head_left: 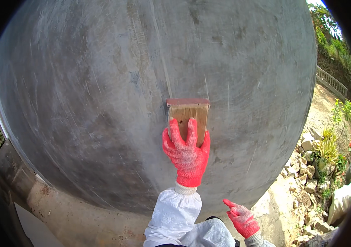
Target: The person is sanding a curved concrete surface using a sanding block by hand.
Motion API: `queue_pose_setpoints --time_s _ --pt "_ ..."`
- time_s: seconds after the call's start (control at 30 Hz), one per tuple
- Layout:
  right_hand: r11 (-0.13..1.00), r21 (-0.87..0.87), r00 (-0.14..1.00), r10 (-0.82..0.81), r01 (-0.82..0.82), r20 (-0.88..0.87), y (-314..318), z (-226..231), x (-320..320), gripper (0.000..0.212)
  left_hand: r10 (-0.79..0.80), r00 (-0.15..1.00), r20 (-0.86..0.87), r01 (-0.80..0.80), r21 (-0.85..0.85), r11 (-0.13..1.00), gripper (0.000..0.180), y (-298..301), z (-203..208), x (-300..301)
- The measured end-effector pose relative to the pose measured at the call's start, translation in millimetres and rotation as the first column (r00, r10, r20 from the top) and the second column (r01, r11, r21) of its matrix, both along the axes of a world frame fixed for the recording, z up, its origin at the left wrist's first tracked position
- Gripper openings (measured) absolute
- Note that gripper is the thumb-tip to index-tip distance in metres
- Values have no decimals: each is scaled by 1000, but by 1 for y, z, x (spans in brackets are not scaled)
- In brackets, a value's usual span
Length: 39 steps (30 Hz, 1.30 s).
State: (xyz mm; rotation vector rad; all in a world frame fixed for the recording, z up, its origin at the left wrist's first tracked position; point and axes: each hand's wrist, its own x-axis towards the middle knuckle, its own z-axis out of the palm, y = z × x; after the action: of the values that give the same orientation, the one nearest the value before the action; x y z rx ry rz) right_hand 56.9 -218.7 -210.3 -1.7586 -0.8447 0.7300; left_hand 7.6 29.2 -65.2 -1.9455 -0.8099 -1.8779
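My left hand (187,154), in a dusty red glove, grips a wooden sanding block (189,112). Reddish-brown abrasive sheet shows along the block's top edge, and the face toward the wall is hidden. The block lies against a grey plastered wall (101,90) marked with pale scratches and dusty streaks. Below and to the right, my right hand (243,219), gloved in red too, hangs apart from the wall. Its index finger is stretched out, the others are partly bent, and nothing shows in it.
A concrete floor strip (85,222) runs along the wall's foot. Broken stones (307,173) and plants (327,148) lie to the right, with a white sack (343,200) beside them. At the lower left lean some boards (15,168). A low balustrade (332,82) stands farther off.
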Motion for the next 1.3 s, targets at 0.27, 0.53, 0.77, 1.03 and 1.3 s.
queue_pose_setpoints --time_s 0.27,0.53,0.77,1.03,1.3 --pt "975 208 796 -185 76 577 26 -16 -2 55 -81 996 -38 74 -151 986 77 -23 -105 4" --pt "834 545 160 -551 84 819 168 -20 -13 67 -477 873 -103 368 -501 783 64 -57 -120 -20" --pt "550 823 239 -826 143 510 219 39 7 79 -631 772 -75 553 -411 725 69 -59 -88 -56" --pt "650 744 313 -747 158 587 187 239 13 83 -633 666 395 739 -230 634 59 -57 -44 -55" --pt "678 673 333 -733 295 593 173 42 32 111 -569 793 217 606 -363 708 63 -61 -94 -76"
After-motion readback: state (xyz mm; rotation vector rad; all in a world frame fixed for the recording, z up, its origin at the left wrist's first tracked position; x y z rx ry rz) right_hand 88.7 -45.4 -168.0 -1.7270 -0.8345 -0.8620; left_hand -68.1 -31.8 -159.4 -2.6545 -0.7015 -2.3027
